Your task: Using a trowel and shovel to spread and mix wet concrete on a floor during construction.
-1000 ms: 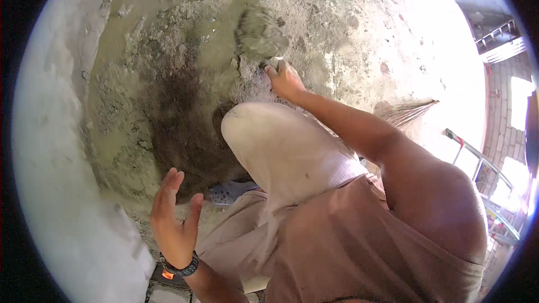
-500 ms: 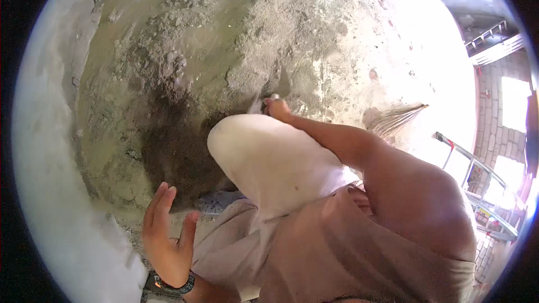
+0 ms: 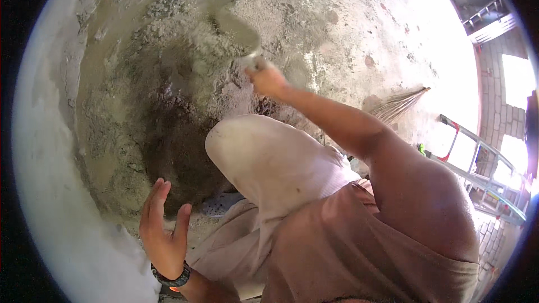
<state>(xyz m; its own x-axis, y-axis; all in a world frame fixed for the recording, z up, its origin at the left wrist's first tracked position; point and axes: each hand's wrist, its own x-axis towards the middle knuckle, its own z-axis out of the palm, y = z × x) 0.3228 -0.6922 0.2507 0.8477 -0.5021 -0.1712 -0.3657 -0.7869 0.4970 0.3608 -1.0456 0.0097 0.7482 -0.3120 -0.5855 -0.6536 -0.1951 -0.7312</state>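
My right hand (image 3: 268, 80) is closed around the handle of a trowel. The trowel's smooth grey blade (image 3: 240, 32) reaches away from me over wet mortar (image 3: 188, 28), whose colour nearly matches it; motion blurs the grip a little. Below, on the left, my left hand (image 3: 164, 241) hovers with nothing in it, its thumb apart from the raised fingers. A dark watch (image 3: 171, 278) circles that wrist. Between my hands, my bent knee in pale trousers (image 3: 261, 151) sticks out over a dark, damp patch (image 3: 179, 163) of the floor.
A pale wall (image 3: 42, 151) curves along the left side. To the right lie a straw-like bundle (image 3: 400, 105) and a metal ladder (image 3: 477, 163). Behind the ladder rises a block wall (image 3: 497, 101) with bright openings. A patterned blue-grey object (image 3: 222, 205) shows beneath my leg.
My right hand has moved farther away and slightly left with the trowel, from beside my knee onto the mortar. The left hand has barely shifted and stays spread.
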